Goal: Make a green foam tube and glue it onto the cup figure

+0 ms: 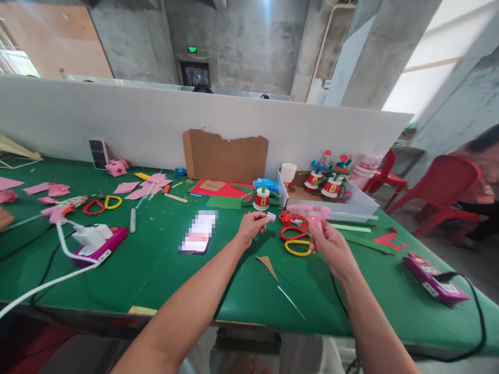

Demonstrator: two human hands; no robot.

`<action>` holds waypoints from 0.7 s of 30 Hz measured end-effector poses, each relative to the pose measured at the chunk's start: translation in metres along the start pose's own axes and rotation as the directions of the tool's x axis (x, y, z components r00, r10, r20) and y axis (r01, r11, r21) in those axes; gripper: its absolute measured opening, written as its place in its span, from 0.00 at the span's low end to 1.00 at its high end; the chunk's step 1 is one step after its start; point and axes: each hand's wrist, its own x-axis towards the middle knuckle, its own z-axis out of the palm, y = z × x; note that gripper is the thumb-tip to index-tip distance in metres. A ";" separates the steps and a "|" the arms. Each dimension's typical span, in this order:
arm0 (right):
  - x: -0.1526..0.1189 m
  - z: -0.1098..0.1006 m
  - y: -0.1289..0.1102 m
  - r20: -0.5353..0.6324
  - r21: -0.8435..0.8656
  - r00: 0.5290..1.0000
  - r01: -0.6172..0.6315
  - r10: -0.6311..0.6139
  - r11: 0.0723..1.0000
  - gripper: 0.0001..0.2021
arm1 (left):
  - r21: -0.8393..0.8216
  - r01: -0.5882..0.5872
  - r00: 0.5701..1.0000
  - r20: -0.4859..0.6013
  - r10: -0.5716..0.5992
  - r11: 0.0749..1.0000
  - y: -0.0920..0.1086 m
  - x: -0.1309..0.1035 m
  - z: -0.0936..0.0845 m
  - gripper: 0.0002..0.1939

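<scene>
My right hand [331,244] is closed round the handle of a pink hot glue gun [312,214], on which a small red light glows. Its nozzle points left, toward my left hand [252,227], whose fingertips pinch a small white piece [271,217], too small to name. Just behind that hand stands a paper-cup figure [261,199] in red and white with striped green arms. Under the glue gun lie scissors with red and yellow handles [297,248]. A brown paper scrap [267,267] and a thin white strip [291,302] rest nearer me.
A white box [331,212] holds cup figures and white cups. A phone [198,231] lies left of my hands. Purple power strips [432,279] sit at both sides, with cords over the green table [163,291]. Pink paper and another person's hand [5,218] are at left.
</scene>
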 end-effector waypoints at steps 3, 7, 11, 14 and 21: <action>0.000 0.004 0.007 -0.053 -0.161 0.996 0.057 -0.067 0.985 0.22 | 0.017 0.005 1.000 -0.006 -0.005 1.000 0.000 0.000 0.001 0.15; -0.002 0.008 0.010 -0.067 -0.411 0.983 0.130 -0.172 0.902 0.21 | 0.033 -0.012 1.000 -0.014 0.012 0.999 0.002 -0.002 0.000 0.15; -0.004 0.011 0.014 -0.053 -0.545 0.960 0.203 -0.275 0.813 0.22 | 0.044 -0.024 1.000 -0.005 0.024 0.999 0.003 -0.004 -0.001 0.15; -0.004 0.014 0.019 -0.017 -0.562 0.942 0.268 -0.335 0.782 0.22 | 0.055 -0.022 1.000 0.000 0.022 0.998 0.004 -0.004 -0.001 0.15; -0.004 0.022 0.028 0.031 -0.556 0.918 0.344 -0.395 0.757 0.24 | 0.085 -0.030 1.000 0.011 0.029 0.996 0.005 -0.005 0.000 0.16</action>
